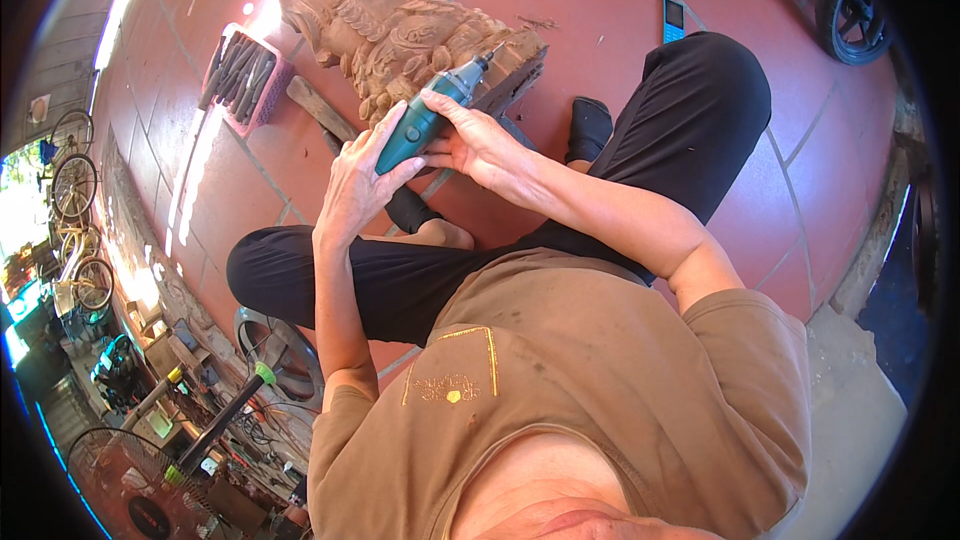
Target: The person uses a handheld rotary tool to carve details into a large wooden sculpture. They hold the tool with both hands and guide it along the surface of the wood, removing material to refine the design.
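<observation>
A teal rotary tool point(410, 137) with a grey nose is held between my two hands over the near end of a carved wooden piece point(385, 25). My left hand point(355, 180) grips its rear end from the left side. From the right, my right hand point(478, 148) closes on the middle of the body, its thumb lying on top near the grey collar. The thin bit point(496, 48) points up and right, above the carving's end block; whether it touches the wood I cannot tell. Brown relief shapes cover the carving, which lies on the floor.
A pink basket point(268, 100) of dark chisels stands left of the carving, beside a wooden bar point(318, 108). A blue phone point(673, 20) lies on the red tile floor point(590, 15). A wheel point(853, 15) is at far right; a fan point(140, 490) and clutter fill the lower left.
</observation>
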{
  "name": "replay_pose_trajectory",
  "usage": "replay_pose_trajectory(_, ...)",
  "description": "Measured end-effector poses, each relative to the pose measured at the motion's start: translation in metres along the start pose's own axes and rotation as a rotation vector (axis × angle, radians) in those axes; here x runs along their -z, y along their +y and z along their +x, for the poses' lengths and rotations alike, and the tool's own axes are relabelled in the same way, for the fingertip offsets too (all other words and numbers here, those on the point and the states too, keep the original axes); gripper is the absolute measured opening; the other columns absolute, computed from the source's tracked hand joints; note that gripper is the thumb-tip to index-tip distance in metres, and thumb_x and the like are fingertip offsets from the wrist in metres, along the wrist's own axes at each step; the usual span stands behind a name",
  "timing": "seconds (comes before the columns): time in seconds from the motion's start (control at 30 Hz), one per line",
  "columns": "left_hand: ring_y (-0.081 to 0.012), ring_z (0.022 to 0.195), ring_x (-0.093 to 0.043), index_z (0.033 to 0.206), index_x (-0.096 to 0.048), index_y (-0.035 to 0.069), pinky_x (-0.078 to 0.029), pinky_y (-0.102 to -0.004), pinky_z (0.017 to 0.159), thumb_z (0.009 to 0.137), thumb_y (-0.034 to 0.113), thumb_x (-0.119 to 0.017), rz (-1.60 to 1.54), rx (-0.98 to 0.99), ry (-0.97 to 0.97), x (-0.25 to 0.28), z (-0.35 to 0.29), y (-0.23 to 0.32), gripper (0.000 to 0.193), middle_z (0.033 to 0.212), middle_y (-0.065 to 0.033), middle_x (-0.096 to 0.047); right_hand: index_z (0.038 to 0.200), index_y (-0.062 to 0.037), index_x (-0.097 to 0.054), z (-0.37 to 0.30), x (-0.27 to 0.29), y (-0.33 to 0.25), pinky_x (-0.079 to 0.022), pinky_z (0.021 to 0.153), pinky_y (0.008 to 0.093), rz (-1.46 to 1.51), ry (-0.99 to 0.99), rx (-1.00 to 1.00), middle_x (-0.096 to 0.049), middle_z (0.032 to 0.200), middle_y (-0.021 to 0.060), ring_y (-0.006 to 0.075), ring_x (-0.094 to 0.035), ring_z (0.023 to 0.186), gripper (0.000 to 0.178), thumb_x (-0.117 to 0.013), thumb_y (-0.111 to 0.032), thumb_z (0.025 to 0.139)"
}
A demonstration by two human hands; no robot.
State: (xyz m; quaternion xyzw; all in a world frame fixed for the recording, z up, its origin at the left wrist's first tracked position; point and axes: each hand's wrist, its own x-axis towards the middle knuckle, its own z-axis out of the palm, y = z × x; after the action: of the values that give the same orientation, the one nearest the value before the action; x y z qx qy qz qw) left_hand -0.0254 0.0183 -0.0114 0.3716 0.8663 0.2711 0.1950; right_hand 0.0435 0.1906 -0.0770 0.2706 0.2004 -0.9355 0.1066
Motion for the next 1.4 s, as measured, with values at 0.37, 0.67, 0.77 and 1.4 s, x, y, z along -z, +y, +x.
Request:
replay_pose_trajectory(0.37,-0.0345,0.120,-0.063,0.149,-0.049,0.009,-0.048,-0.0404,0.101,0.085,0.023,-0.079,-0.034,-0.022,-0.019,0.001,-0.001,-0.001,0.072,0.137,-0.0201,-0.062,0.116,-0.0054,-0.062,-0.003,0.000,0.001,-0.056,0.094,0.0491,0.012,0.004,-0.019,-0.069,0.110,0.0111,0.0304,-0.070,0.101,0.040,-0.073,-0.037,0.094)
replay_pose_trajectory(0.67,-0.0347,0.123,-0.061,0.150,-0.048,0.008,-0.047,-0.0404,0.104,0.085,0.022,-0.080,-0.019,-0.024,-0.054,0.001,-0.002,-0.004,0.073,0.139,-0.0202,-0.060,0.116,-0.0053,-0.061,-0.006,0.003,0.003,-0.056,0.094,0.0497,0.029,0.003,-0.013,-0.069,0.112,0.0118,0.0292,-0.069,0.103,0.041,-0.073,-0.038,0.093)
replay_pose_trajectory(0.77,-0.0349,0.123,-0.061,0.150,-0.047,0.008,-0.047,-0.0405,0.104,0.085,0.022,-0.080,-0.030,-0.016,-0.070,0.000,-0.001,-0.004,0.074,0.138,-0.0205,-0.061,0.116,-0.0049,-0.061,-0.010,0.003,0.003,-0.056,0.094,0.0496,0.032,0.004,-0.016,-0.069,0.112,0.0123,0.0289,-0.069,0.103,0.041,-0.072,-0.037,0.094)
replay_pose_trajectory(1.4,-0.0367,0.120,-0.062,0.149,-0.048,0.007,-0.048,-0.0412,0.101,0.084,0.024,-0.080,-0.052,-0.046,-0.101,0.001,-0.001,-0.006,0.073,0.135,-0.0217,-0.062,0.120,-0.0055,-0.062,-0.017,0.003,0.007,-0.053,0.101,0.0476,0.065,0.022,-0.013,-0.068,0.118,0.0113,0.0257,-0.067,0.109,0.041,-0.071,-0.037,0.096)
